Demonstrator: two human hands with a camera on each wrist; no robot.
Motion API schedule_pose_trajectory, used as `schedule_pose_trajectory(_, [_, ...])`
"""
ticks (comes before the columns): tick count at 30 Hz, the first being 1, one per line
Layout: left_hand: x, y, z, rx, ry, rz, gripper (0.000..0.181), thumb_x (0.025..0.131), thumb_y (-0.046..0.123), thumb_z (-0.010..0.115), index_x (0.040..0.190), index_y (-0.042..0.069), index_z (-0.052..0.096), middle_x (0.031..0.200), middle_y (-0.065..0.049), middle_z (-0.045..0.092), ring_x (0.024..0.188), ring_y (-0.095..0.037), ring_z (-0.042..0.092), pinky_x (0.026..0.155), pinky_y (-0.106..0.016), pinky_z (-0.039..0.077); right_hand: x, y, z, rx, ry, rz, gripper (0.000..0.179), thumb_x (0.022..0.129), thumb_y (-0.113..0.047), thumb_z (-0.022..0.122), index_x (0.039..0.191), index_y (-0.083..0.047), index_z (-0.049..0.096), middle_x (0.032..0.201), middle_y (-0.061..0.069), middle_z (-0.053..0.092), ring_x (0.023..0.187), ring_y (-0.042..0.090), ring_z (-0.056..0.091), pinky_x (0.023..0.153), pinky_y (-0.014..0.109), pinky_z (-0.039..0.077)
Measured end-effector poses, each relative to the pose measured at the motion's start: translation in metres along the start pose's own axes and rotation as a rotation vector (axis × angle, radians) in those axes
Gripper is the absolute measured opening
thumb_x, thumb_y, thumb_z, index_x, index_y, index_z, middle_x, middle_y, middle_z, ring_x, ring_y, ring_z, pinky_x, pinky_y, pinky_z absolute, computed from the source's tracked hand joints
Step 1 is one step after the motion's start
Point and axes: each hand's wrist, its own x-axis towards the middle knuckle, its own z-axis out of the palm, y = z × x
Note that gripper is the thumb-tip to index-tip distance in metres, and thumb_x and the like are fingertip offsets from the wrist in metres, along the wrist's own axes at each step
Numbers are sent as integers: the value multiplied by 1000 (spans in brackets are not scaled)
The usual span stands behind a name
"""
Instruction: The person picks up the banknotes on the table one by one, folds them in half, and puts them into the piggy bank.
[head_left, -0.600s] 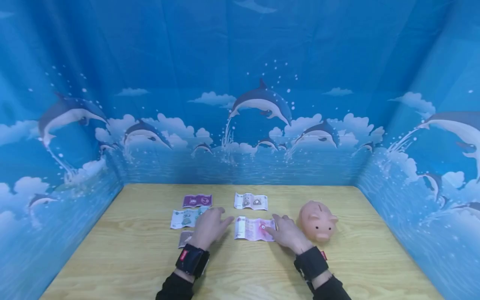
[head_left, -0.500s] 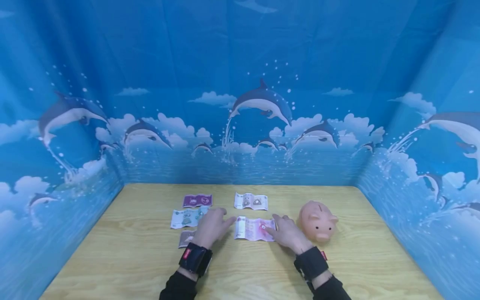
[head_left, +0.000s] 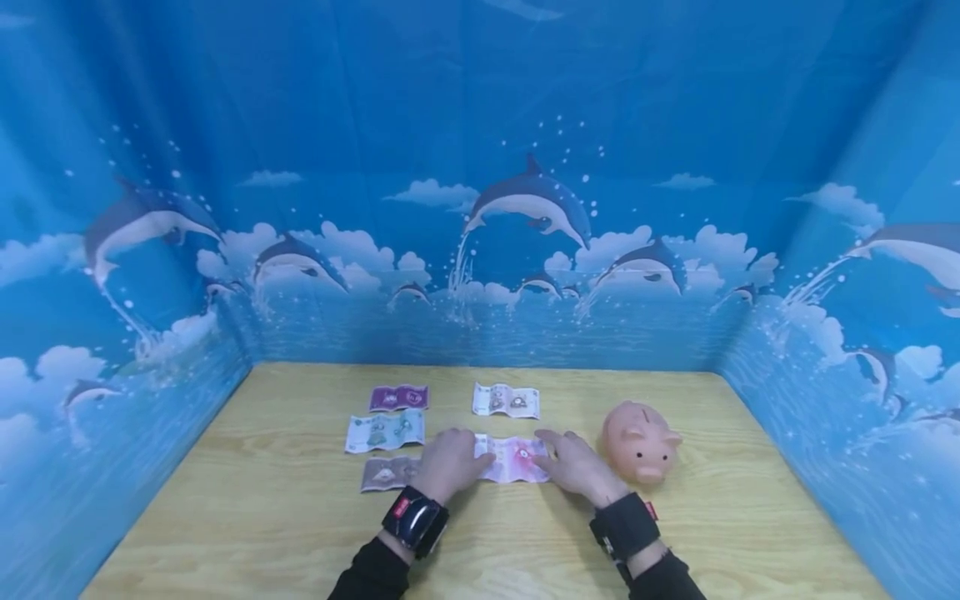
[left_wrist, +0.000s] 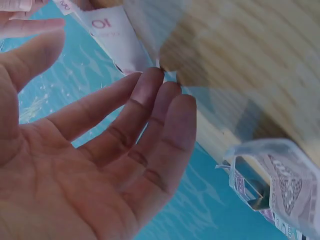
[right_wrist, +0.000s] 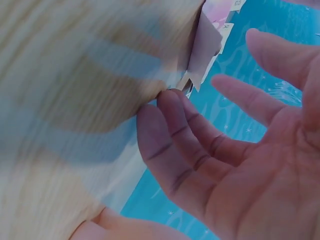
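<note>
A pink-and-white banknote [head_left: 516, 460] lies wavy on the table between my two hands. My left hand [head_left: 448, 463] is at its left end, with the thumb over the note's edge. At the right end is my right hand [head_left: 576, 468], thumb and fingertips close to the paper. Both wrist views show the fingers extended and slightly bent. Fingertips of the left hand [left_wrist: 120, 150] come down at the wood beside the note [left_wrist: 107, 30]. In the right wrist view, the right hand's [right_wrist: 220, 145] fingertips meet the table just beside the raised note edge [right_wrist: 204, 47].
Left of the left hand lie a purple banknote [head_left: 399, 397], a teal one [head_left: 384, 432] and a brown one [head_left: 386, 473], partly covered by that hand. A pale note [head_left: 506, 401] lies farther back. A pink piggy bank [head_left: 639, 442] stands on the right. Dolphin-print cloth [head_left: 480, 250] encloses the table.
My left hand has moved right, off the teal and brown banknotes, to the left end of the pink one. The right hand has barely moved; the head view has shifted slightly.
</note>
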Motion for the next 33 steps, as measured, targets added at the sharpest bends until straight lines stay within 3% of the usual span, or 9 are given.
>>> schedule_pose_trajectory(9, [1, 2, 6, 42, -4, -23, 46, 87, 42, 70, 58, 14, 48, 66, -2, 50, 62, -18, 46, 51, -29, 38, 3, 0, 2, 8, 4, -12, 44, 96, -28, 63, 127, 3, 61, 118, 24, 65, 113, 39, 60, 98, 55, 49])
schedule_pose_trajectory(13, [-1, 5, 6, 44, -15, -16, 45, 87, 44, 69, 59, 14, 50, 67, -2, 50, 60, -18, 47, 48, -28, 39, 4, 0, 2, 59, -9, -16, 27, 94, -24, 65, 107, -1, 69, 91, 12, 69, 84, 27, 63, 73, 43, 54])
schedule_pose_trajectory(16, [-2, 6, 5, 44, -17, -17, 43, 87, 44, 69, 62, 14, 52, 69, -3, 51, 61, -18, 47, 49, -29, 39, 5, -1, 2, 94, -7, -9, 16, 92, -21, 67, 93, -6, 70, 74, 4, 61, 66, 17, 53, 57, 31, 45])
schedule_pose_trajectory(20, [-2, 8, 4, 27, -37, -33, 43, 87, 45, 69, 63, 14, 52, 68, -2, 51, 60, -17, 47, 48, -29, 40, 7, 0, 2, 141, 33, 3, 10, 89, -15, 70, 84, -6, 70, 68, 5, 58, 59, 14, 48, 52, 26, 40])
schedule_pose_trajectory(23, [-1, 8, 4, -2, -58, -40, 43, 87, 45, 70, 62, 15, 52, 65, -1, 50, 57, -16, 46, 47, -28, 39, 8, 1, 2, 174, 90, 4, 7, 84, -8, 73, 88, -2, 73, 73, 7, 64, 63, 14, 53, 54, 25, 45])
schedule_pose_trajectory(26, [0, 8, 4, -29, -69, -47, 42, 86, 46, 70, 65, 13, 56, 66, -3, 53, 58, -18, 49, 49, -30, 42, 9, 2, 2, 187, 159, -5, 21, 80, 0, 73, 101, 2, 72, 82, 9, 69, 68, 14, 58, 56, 26, 50])
schedule_pose_trajectory(28, [0, 8, 3, -48, -71, -48, 42, 86, 47, 70, 81, 5, 65, 78, -10, 63, 68, -23, 58, 57, -36, 50, 10, 3, 2, 197, 191, 6, 37, 79, 3, 72, 115, 1, 67, 84, 8, 69, 66, 13, 59, 55, 26, 51])
schedule_pose_trajectory(30, [0, 9, 3, -74, -75, -57, 55, 87, 48, 69, 108, -3, 65, 101, -20, 67, 89, -33, 65, 73, -45, 57, 11, 3, 2, 209, 209, 15, 48, 80, 4, 70, 127, 0, 61, 82, 6, 67, 61, 13, 57, 51, 26, 50])
schedule_pose_trajectory(33, [0, 9, 3, -124, -78, -68, 82, 87, 47, 69, 142, -7, 42, 132, -31, 55, 119, -43, 56, 97, -56, 50, 13, 4, 2, 212, 230, 21, 54, 81, 3, 69, 134, 0, 55, 81, 4, 66, 57, 11, 54, 47, 24, 47])
